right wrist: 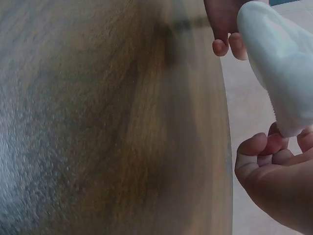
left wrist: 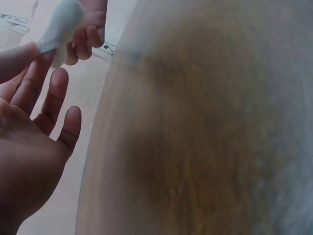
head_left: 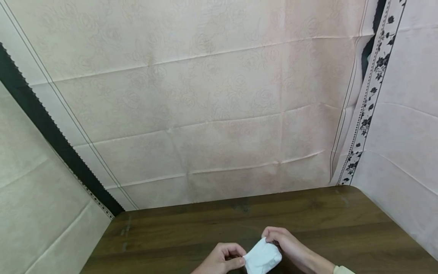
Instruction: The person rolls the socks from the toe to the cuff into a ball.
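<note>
A small white sock point(head_left: 262, 257) is held between both hands over the near part of the wooden table, at the bottom of the head view. My left hand point(head_left: 220, 260) pinches its left edge between thumb and forefinger; in the left wrist view the other fingers point(left wrist: 57, 90) spread loosely away from the cloth. From the other side, my right hand point(head_left: 289, 243) grips the upper right edge with curled fingers. The right wrist view shows the sock point(right wrist: 279, 63) with one rounded end and a finely ribbed edge near the right hand's fingertips point(right wrist: 254, 144).
The brown wooden tabletop point(head_left: 212, 224) has a rounded far right corner. Beyond it spreads a pale creased cloth point(head_left: 219, 95) with a dark strip point(head_left: 58, 133) at left. A floral-bordered cloth point(head_left: 403, 114) lies on the right.
</note>
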Demonstrator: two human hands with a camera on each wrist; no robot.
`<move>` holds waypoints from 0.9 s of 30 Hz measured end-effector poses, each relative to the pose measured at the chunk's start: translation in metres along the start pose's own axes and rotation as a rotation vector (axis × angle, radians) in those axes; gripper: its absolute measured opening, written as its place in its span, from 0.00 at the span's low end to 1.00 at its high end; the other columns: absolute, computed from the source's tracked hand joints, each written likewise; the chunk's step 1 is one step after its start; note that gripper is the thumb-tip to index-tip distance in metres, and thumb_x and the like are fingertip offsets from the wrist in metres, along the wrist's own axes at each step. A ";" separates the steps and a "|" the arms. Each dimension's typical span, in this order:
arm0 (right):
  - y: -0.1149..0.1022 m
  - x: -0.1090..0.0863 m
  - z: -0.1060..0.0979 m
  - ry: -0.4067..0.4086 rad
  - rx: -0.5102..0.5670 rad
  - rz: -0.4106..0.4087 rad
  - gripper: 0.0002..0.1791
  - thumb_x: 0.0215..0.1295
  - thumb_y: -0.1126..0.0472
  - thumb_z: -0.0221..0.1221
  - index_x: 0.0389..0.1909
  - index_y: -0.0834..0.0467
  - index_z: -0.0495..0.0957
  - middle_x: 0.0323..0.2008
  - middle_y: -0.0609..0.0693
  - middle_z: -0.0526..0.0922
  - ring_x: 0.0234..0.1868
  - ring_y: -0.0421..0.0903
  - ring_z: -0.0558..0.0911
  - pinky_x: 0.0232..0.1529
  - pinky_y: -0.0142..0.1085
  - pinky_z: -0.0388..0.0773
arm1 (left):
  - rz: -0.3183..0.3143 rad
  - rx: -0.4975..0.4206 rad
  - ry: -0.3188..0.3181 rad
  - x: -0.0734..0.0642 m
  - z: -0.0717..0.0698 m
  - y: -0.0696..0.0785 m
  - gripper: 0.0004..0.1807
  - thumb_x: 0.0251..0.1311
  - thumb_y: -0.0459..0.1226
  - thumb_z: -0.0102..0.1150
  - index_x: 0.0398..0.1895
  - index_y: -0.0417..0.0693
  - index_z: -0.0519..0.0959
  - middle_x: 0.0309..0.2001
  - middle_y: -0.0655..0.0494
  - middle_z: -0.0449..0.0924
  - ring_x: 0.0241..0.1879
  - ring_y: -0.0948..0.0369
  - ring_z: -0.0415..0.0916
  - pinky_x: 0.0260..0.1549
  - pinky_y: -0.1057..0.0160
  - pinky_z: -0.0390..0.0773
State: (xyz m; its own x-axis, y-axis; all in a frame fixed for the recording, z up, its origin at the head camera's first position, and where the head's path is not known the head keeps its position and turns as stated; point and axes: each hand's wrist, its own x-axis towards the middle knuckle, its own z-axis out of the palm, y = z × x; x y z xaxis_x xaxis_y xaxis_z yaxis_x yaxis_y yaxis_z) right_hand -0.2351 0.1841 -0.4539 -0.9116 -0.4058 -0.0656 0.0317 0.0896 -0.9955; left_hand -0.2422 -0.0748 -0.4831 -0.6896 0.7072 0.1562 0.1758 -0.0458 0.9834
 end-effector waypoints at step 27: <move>0.014 0.000 0.004 0.220 0.073 -0.021 0.25 0.70 0.53 0.63 0.53 0.73 0.74 0.37 0.55 0.86 0.38 0.52 0.86 0.38 0.42 0.83 | -0.032 0.009 0.491 0.007 0.024 0.002 0.11 0.59 0.32 0.70 0.39 0.30 0.85 0.35 0.47 0.87 0.34 0.65 0.82 0.35 0.69 0.79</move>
State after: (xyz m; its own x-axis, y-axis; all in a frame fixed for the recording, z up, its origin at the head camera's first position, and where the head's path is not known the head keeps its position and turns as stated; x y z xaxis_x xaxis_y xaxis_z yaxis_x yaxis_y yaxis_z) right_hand -0.2330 0.1816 -0.4680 -0.9795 -0.1980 -0.0365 0.0344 0.0141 -0.9993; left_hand -0.2301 -0.0526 -0.4826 -0.9440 0.2923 0.1532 0.1535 -0.0219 0.9879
